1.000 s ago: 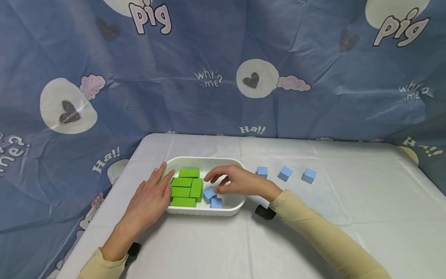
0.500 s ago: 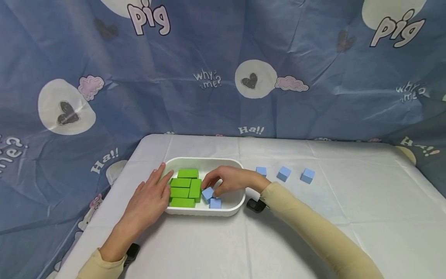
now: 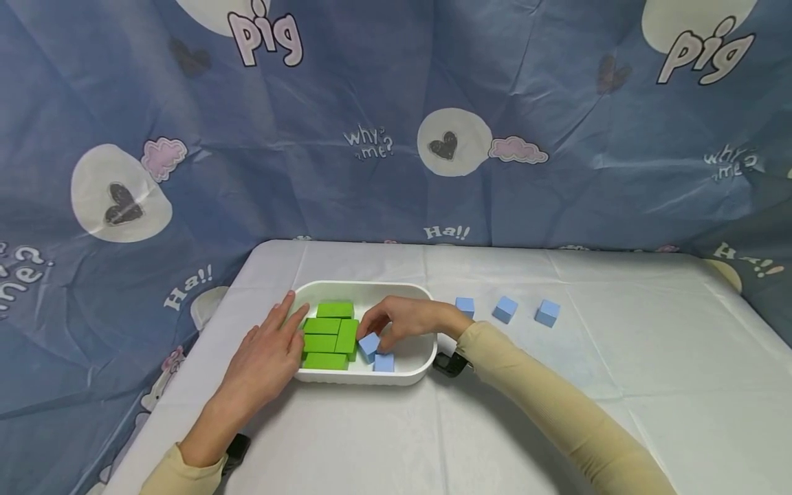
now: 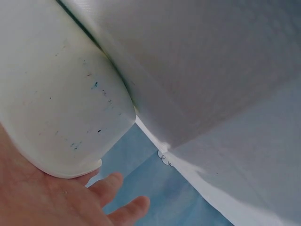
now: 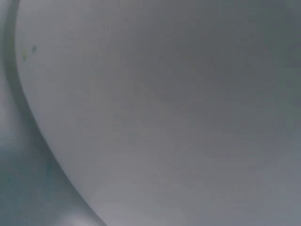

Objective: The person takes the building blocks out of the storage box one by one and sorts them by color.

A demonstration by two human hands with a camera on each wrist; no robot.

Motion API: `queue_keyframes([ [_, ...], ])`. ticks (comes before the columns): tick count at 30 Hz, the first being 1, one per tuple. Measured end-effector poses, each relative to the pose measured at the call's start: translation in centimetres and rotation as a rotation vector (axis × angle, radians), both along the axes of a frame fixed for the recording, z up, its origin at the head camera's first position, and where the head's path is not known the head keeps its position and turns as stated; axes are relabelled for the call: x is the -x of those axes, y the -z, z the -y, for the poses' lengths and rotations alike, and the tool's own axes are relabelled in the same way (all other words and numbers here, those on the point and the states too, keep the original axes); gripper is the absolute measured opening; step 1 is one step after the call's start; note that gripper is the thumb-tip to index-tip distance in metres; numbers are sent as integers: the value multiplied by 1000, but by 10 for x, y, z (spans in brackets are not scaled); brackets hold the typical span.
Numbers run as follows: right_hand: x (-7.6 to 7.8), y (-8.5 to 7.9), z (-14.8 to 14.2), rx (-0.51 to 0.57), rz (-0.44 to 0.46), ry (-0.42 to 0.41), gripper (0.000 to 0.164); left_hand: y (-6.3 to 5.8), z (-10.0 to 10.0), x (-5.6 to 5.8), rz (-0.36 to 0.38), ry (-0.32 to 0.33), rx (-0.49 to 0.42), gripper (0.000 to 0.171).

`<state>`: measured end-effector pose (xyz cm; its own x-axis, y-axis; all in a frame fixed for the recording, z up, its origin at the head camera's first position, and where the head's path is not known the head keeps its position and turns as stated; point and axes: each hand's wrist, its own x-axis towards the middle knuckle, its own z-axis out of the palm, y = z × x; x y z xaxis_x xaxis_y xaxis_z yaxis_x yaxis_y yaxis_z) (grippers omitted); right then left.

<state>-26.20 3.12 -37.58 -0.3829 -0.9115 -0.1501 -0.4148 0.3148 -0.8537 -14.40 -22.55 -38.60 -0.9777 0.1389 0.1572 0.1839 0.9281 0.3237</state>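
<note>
A white cloth-covered counter (image 3: 346, 440) carries a white round-cornered plastic tray (image 3: 359, 377); to the tray's right, three small light-blue cubes (image 3: 505, 309) lie apart in a row.

Blocks (image 3: 348, 337) are green, cubes (image 3: 368, 348) blue, tray (image 3: 365, 377) white, backdrop (image 3: 371, 75) heart-patterned blue.

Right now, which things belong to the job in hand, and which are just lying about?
Likely the job: white tray, green blocks, two blue cubes inside, three blue cubes outside.
Just around: patterned backdrop, white table cover, black wrist devices.

Blue cube (image 3: 369, 348), turned askew, seemingly pinched, inside white round-cornered tray (image 3: 365, 378)
</note>
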Motion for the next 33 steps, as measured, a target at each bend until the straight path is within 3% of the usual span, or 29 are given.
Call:
queue_keyframes([
  [14, 0, 1, -4, 105, -72, 44, 33, 0, -1, 0, 2, -7, 10, 50],
  [22, -2, 0, -8, 196, -3, 82, 36, 0, -1, 0, 2, -7, 7, 50],
  [33, -5, -3, -14, 353, -6, 112, 39, 0, -1, 0, -7, -5, 24, 49],
])
